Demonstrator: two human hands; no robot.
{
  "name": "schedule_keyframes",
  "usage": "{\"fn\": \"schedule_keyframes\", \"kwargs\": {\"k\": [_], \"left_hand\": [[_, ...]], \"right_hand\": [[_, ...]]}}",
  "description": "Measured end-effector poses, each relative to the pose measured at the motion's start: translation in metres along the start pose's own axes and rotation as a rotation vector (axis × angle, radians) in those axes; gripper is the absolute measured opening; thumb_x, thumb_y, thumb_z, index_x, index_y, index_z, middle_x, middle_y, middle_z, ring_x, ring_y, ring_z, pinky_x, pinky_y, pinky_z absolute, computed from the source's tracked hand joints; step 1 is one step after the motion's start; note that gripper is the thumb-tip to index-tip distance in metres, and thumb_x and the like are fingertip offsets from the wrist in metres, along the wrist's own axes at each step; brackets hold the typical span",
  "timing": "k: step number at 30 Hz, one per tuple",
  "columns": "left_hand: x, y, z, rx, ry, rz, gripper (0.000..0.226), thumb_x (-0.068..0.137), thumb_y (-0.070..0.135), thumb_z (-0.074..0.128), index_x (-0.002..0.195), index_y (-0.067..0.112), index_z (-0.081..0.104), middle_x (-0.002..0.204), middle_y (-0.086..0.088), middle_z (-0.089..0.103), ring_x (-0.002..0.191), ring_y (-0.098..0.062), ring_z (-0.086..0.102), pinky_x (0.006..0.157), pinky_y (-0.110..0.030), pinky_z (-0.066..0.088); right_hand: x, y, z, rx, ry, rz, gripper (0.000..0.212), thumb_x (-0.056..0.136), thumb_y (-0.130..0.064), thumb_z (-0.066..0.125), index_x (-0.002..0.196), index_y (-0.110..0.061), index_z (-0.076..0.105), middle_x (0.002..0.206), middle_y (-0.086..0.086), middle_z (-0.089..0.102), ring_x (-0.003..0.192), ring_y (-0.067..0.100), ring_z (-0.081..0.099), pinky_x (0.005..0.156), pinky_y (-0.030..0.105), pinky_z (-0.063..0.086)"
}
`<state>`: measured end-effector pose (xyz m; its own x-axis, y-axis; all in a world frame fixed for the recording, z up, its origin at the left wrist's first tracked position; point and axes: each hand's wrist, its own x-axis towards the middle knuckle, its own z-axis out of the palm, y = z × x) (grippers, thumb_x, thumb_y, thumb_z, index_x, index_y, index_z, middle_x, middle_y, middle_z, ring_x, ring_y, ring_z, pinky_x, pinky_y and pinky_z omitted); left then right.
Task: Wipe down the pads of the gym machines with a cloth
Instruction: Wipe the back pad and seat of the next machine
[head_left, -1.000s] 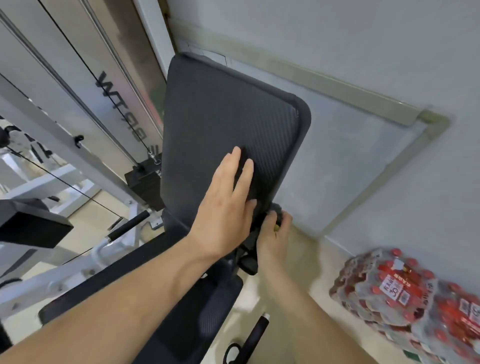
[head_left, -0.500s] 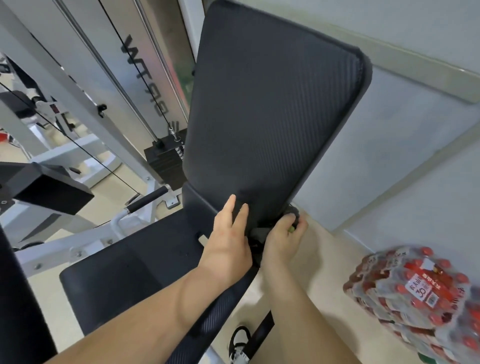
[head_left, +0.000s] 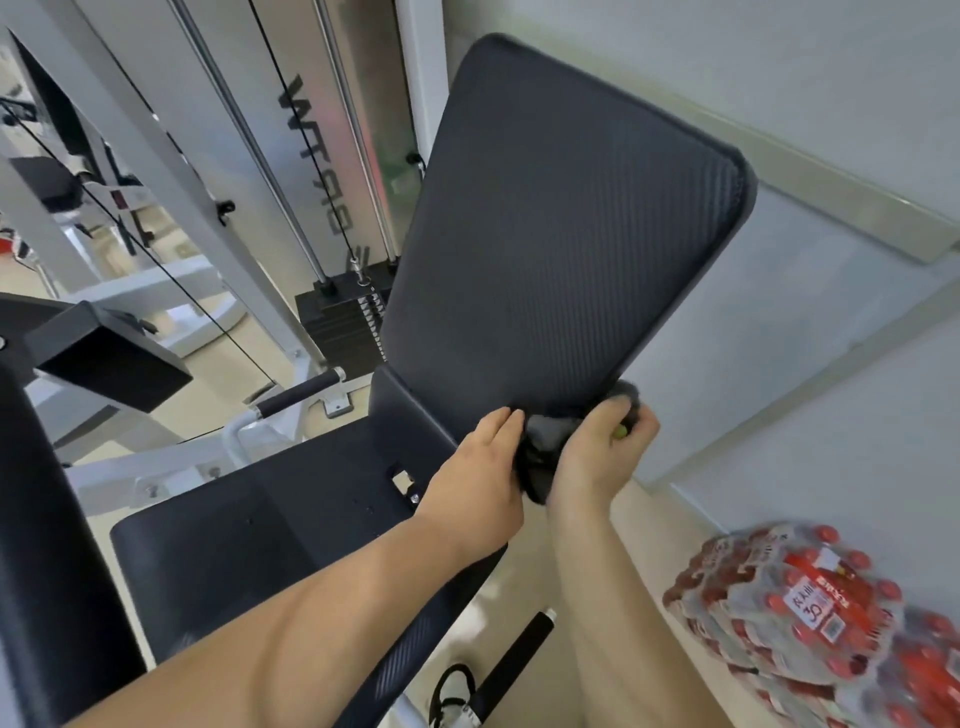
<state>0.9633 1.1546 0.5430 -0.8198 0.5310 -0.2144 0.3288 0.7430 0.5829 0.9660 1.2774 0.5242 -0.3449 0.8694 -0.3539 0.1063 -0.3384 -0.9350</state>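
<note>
A: While both hands sat at the near bottom edge of the back pad (head_left: 561, 244), where was the cloth?

B: The dark cloth (head_left: 540, 457) was bunched between them, right at the pad's lower right corner. Left hand (head_left: 480, 470) had fingers together, pressed flat against the cloth's left side. Right hand (head_left: 602, 449) was curled shut around the cloth's right part, plus something small and yellow-green (head_left: 619, 431) in the fingers. Couldn't tell what that was.

A: Seat?

B: The seat pad (head_left: 260, 530) lay near and left of the hands, nothing on it. Weight stack (head_left: 343, 322) and cables were far left, behind the backrest. Shrink-wrapped bottle pack (head_left: 810, 613) sat on the floor at near right, well apart.

A: Risks?

B: My read: the cloth was wadded, not spread, so a swipe would likely touch only a narrow strip and skip most of the textured backrest. The hands also sat close to the gap where backrest meets seat; cloth could snag in that hinge area. And the right hand was sharing its grip with that small item, so either could slip out mid-wipe.

A: Progress?

B: Can't judge cleanliness; the pad looked uniformly dark.
</note>
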Motion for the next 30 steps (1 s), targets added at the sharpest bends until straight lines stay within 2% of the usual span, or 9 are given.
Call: {"fn": "schedule_keyframes", "kwargs": {"k": [4,7,10,13,15,18,23,27,30], "left_hand": [[-0.012,0.002,-0.006,-0.034,-0.007,-0.126,0.073,0.096,0.004,0.048,0.163,0.013,0.021,0.169,0.002,0.017,0.153,-0.021,0.028,0.120,-0.027,0.032],[-0.029,0.006,-0.017,-0.083,-0.055,-0.146,0.073,0.095,0.011,0.053,0.163,0.018,0.026,0.165,0.003,0.025,0.144,-0.018,0.040,0.113,-0.019,0.033],[-0.047,0.019,-0.029,-0.176,-0.027,-0.056,0.072,0.092,0.028,0.064,0.158,0.035,0.037,0.148,0.012,0.036,0.105,-0.003,0.056,0.093,-0.010,0.043],[-0.053,0.041,-0.035,-0.307,0.022,0.028,0.078,0.091,0.029,0.070,0.158,0.040,0.033,0.137,0.013,0.035,0.107,0.013,0.050,0.079,0.003,0.039],[-0.045,0.054,-0.040,-0.457,0.112,-0.009,0.087,0.089,0.028,0.074,0.160,0.038,0.026,0.139,0.009,0.038,0.107,0.025,0.047,0.081,0.005,0.040],[-0.023,0.057,-0.044,-0.673,0.304,-0.208,0.081,0.082,0.040,0.082,0.150,0.039,0.039,0.137,0.003,0.051,0.119,0.004,0.052,0.099,-0.018,0.048],[-0.013,0.063,-0.049,-0.923,0.307,-0.517,0.031,0.093,0.030,0.073,0.121,0.024,0.060,0.112,0.000,0.067,0.096,-0.009,0.061,0.078,-0.027,0.052],[0.012,0.073,-0.062,-0.988,0.593,-0.523,0.048,0.094,0.035,0.072,0.135,0.027,0.049,0.120,0.007,0.062,0.102,-0.006,0.059,0.091,-0.026,0.049],[0.037,0.095,-0.080,-0.904,0.852,-0.312,0.042,0.096,0.034,0.070,0.133,0.030,0.050,0.118,0.015,0.060,0.106,0.004,0.058,0.088,-0.011,0.045]], "right_hand": [[-0.019,0.053,-0.026,-0.156,-0.239,0.401,0.027,0.104,-0.042,0.042,0.126,-0.029,0.050,0.126,0.006,0.065,0.109,0.028,0.064,0.101,0.050,0.054],[-0.033,0.047,-0.042,-0.227,-0.321,0.543,0.013,0.103,-0.038,0.048,0.107,-0.027,0.052,0.122,0.015,0.067,0.107,0.035,0.066,0.100,0.056,0.055],[-0.048,-0.005,-0.046,-0.135,-0.312,0.468,0.014,0.101,-0.041,0.054,0.106,-0.028,0.054,0.112,0.011,0.068,0.103,0.033,0.069,0.092,0.056,0.060],[-0.056,-0.065,-0.042,-0.178,-0.450,0.278,0.025,0.092,-0.052,0.056,0.103,-0.030,0.062,0.111,0.009,0.069,0.102,0.028,0.071,0.090,0.053,0.061],[-0.056,-0.099,-0.036,-0.252,-0.574,0.260,0.044,0.086,-0.058,0.050,0.111,-0.026,0.068,0.110,0.010,0.073,0.102,0.028,0.073,0.088,0.049,0.062],[-0.048,-0.136,-0.033,-0.503,-0.767,0.251,0.037,0.092,-0.049,0.053,0.111,-0.022,0.070,0.100,0.005,0.073,0.097,0.026,0.072,0.078,0.041,0.062],[-0.006,-0.174,-0.018,-0.950,-0.817,-0.707,0.039,0.097,-0.031,0.053,0.060,-0.024,0.046,0.064,-0.009,0.050,0.067,0.013,0.049,0.061,0.033,0.038],[0.029,-0.220,0.019,-1.142,-0.585,-1.225,0.018,0.099,-0.033,0.057,0.106,-0.027,0.073,0.109,-0.003,0.062,0.106,0.024,0.054,0.070,0.033,0.040],[0.037,-0.228,0.057,-1.128,-0.573,-1.482,0.025,0.097,-0.026,0.058,0.115,-0.019,0.075,0.108,-0.001,0.065,0.100,0.026,0.057,0.065,0.033,0.042]]}}
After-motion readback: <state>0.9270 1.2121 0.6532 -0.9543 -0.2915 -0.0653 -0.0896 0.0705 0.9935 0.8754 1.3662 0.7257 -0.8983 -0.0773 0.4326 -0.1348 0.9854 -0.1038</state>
